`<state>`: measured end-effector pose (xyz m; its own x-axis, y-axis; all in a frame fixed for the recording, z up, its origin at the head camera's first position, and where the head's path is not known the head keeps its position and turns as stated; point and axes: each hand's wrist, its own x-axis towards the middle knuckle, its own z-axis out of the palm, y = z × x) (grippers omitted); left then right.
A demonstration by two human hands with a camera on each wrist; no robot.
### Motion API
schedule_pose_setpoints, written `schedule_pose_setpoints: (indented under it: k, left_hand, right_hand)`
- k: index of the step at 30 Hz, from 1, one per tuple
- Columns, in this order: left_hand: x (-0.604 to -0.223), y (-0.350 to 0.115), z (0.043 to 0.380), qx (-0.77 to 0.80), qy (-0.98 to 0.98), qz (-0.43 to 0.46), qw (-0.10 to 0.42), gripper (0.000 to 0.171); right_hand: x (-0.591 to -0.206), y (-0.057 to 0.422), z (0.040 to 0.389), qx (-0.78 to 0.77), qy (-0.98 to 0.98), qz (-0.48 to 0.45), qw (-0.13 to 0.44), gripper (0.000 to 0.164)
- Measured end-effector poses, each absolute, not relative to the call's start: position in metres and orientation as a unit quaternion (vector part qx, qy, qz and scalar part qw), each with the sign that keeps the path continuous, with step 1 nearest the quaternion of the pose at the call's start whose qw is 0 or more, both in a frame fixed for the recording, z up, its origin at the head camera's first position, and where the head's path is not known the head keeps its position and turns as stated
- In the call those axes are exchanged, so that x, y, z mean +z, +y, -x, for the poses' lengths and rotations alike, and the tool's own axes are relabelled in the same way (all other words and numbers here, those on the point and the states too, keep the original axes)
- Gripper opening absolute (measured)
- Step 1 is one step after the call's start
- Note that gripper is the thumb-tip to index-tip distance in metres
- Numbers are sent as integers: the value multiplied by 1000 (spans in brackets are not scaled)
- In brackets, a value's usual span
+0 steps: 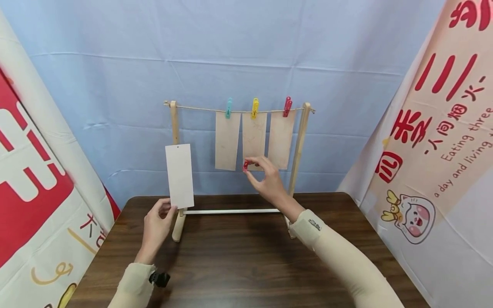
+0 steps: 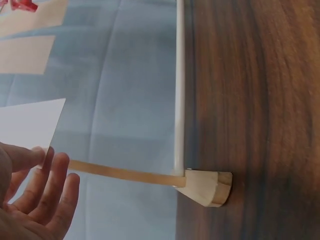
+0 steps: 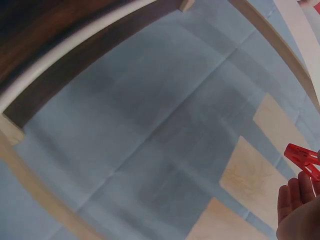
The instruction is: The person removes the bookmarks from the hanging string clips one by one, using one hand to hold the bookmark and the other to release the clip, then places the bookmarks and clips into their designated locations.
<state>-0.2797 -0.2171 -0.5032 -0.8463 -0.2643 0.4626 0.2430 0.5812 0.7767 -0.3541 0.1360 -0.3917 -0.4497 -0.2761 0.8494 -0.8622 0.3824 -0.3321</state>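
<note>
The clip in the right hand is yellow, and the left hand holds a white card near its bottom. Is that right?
Not quite: the clip in the right hand is red, as the right wrist view shows. The left hand does hold a white card near its bottom.

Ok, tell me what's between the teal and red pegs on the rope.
In the head view: the yellow peg, holding a beige card on the rope.

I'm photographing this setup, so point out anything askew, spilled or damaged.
Nothing looks spilled or broken. The one mild oddity is the middle hanging card, under the yellow clothespin: faint darker marks show on its face, perhaps stains, perhaps just its pattern.
</note>
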Motion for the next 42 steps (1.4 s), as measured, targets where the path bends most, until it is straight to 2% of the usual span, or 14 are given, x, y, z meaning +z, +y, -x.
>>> schedule_pose_setpoints:
  k: [15, 42]
  left_hand:
    - [-521, -229, 268, -449, -852, -16, 268, 19]
    - [-536, -253, 246, -430, -867, -52, 247, 21]
  right_hand:
    - [-424, 175, 337, 402, -789, -316, 341, 39]
    - [-475, 230, 308, 391, -813, -250, 353, 42]
